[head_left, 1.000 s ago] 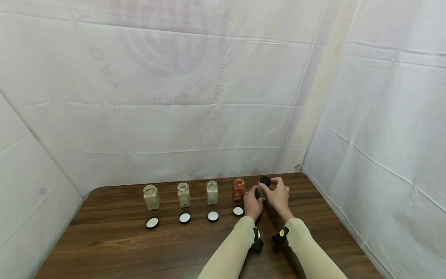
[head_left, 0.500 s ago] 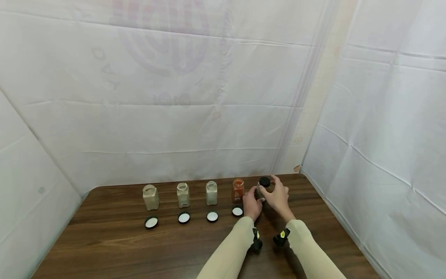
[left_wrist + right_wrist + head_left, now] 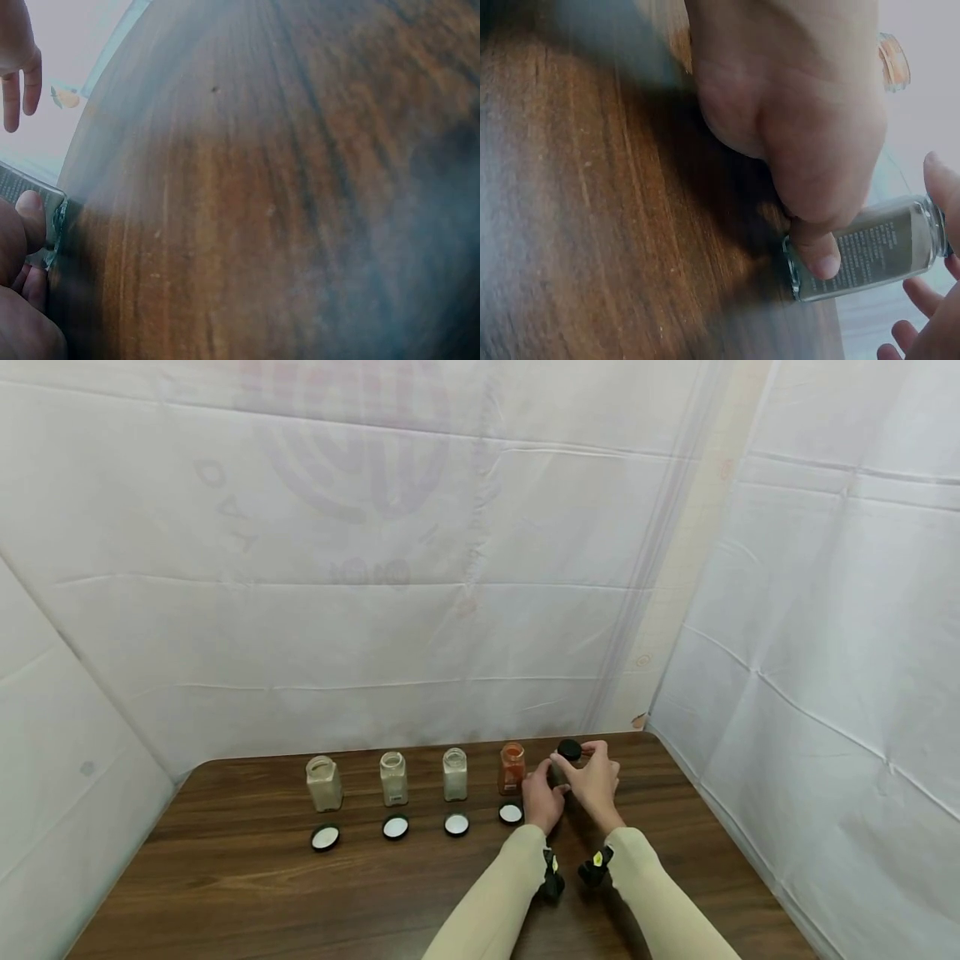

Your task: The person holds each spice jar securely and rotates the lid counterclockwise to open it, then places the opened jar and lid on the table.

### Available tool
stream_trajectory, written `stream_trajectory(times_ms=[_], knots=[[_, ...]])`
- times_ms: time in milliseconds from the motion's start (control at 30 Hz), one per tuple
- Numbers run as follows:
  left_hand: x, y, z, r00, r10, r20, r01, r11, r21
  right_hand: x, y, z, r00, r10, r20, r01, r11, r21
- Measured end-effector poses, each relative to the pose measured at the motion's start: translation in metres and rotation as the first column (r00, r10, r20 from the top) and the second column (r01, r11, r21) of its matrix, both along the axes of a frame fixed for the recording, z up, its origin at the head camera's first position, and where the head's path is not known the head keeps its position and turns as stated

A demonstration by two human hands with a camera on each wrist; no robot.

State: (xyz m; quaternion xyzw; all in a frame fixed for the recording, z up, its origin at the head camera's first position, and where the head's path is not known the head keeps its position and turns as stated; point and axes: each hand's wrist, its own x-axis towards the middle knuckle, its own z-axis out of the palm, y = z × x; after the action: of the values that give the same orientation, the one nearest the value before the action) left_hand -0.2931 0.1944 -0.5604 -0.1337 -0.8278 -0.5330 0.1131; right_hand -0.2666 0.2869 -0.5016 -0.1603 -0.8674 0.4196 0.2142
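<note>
At the far right end of a row of jars on the brown wooden surface [image 3: 300, 893], the left hand [image 3: 542, 797] grips a clear glass jar [image 3: 870, 255] low on its body, fingers [image 3: 815, 251] curled round the glass; the right wrist view shows a label on its side. The right hand [image 3: 595, 781] pinches the black cap [image 3: 569, 749] sitting on top of that jar, thumb and fingertips closed round its rim. Both sleeves are beige, each wrist carrying a small black camera.

Just left of the held jar stands an orange-filled jar [image 3: 512, 768], open. Further left, 3 open jars of pale powder stand in line: 1 [image 3: 454, 774], another [image 3: 393, 778] and the leftmost [image 3: 324, 783]. In front of each of the 4 open jars lies a black lid with its white liner up, for instance the one [image 3: 511, 813] just beside the left hand. White sheeting hangs behind and to both sides.
</note>
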Motion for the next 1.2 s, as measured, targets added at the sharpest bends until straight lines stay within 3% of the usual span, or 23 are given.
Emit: stream_trajectory(times_ms=[267,500,667,1200], knots=[[0.0,0.0,0.002,1.0,-0.005,0.01,0.005,1.0,0.006,-0.001,0.0,0.0,1.0,0.006,-0.031,-0.006,1.0,-0.01],[0.001,0.0,0.006,1.0,0.006,-0.016,-0.006,1.0,-0.01,-0.001,0.005,0.002,0.995,0.081,-0.066,-0.079,0.996,0.031],[0.003,-0.001,0.007,0.999,0.015,-0.031,-0.015,1.0,-0.01,-0.002,0.006,0.003,0.992,0.116,-0.044,-0.114,0.993,0.041],[0.004,0.0,0.005,1.0,0.007,-0.027,-0.007,1.0,-0.01,0.001,0.009,0.002,0.992,0.123,-0.001,-0.123,0.992,0.037]])
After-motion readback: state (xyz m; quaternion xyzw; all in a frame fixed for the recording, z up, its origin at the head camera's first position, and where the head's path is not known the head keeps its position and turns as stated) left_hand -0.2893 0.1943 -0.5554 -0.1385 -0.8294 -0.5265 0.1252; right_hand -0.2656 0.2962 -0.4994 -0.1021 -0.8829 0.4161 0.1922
